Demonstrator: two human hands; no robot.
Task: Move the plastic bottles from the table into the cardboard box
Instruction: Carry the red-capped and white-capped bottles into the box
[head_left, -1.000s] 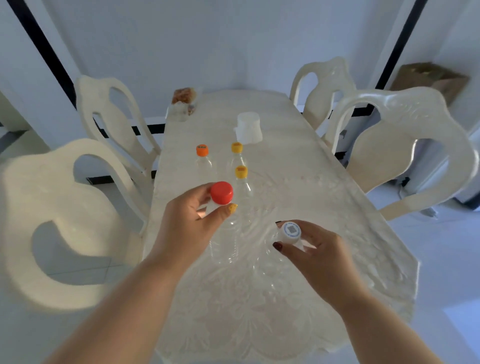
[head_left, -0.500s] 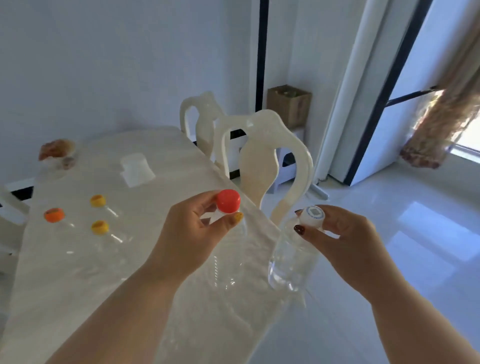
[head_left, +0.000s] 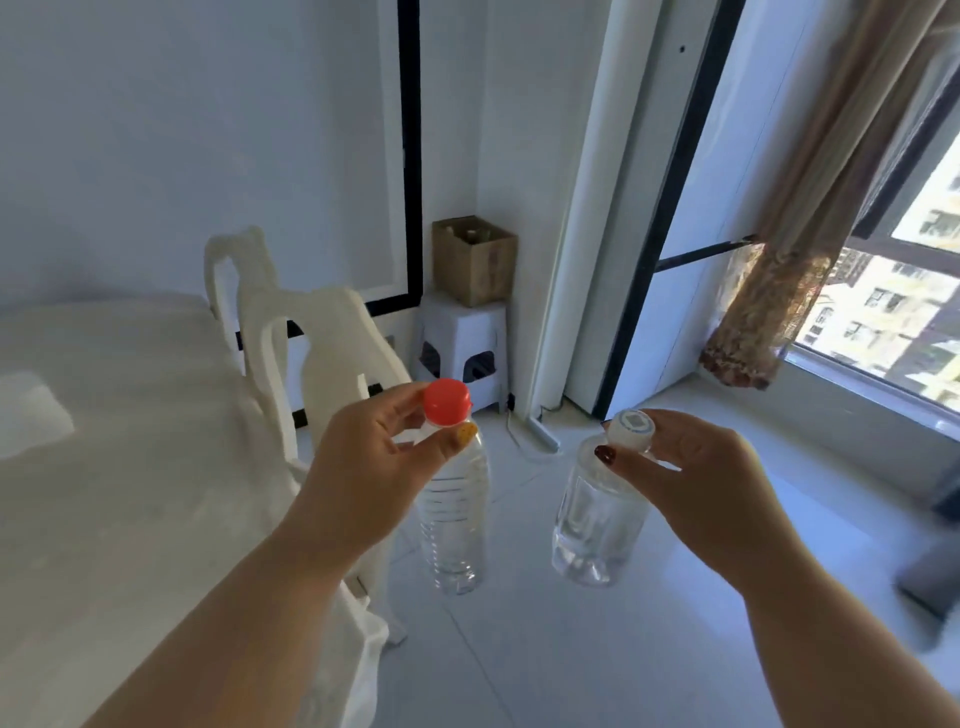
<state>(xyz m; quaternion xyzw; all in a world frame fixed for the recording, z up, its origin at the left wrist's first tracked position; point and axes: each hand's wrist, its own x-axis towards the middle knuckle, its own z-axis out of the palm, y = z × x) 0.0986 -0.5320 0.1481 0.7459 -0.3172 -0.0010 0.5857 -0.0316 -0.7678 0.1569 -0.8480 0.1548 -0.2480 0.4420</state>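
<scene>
My left hand (head_left: 363, 467) pinches the neck of a clear ribbed plastic bottle with a red cap (head_left: 453, 525), which hangs above the floor beside the table. My right hand (head_left: 696, 483) holds a wider clear bottle with a white cap (head_left: 592, 525) by its top, also in the air. The open brown cardboard box (head_left: 475, 260) stands on a white plastic stool (head_left: 462, 348) in the far corner, beyond both hands. The other bottles on the table are out of view.
The table with its white cloth (head_left: 130, 467) fills the left side, with a white object (head_left: 28, 413) on it. Two white chairs (head_left: 311, 353) stand between the table and the stool. Pale tiled floor lies ahead. A window and brown curtain (head_left: 795, 260) are at the right.
The view has swung right, from the table to the corner with the box. Both hands have lifted their bottles off the table and carried them out over the floor.
</scene>
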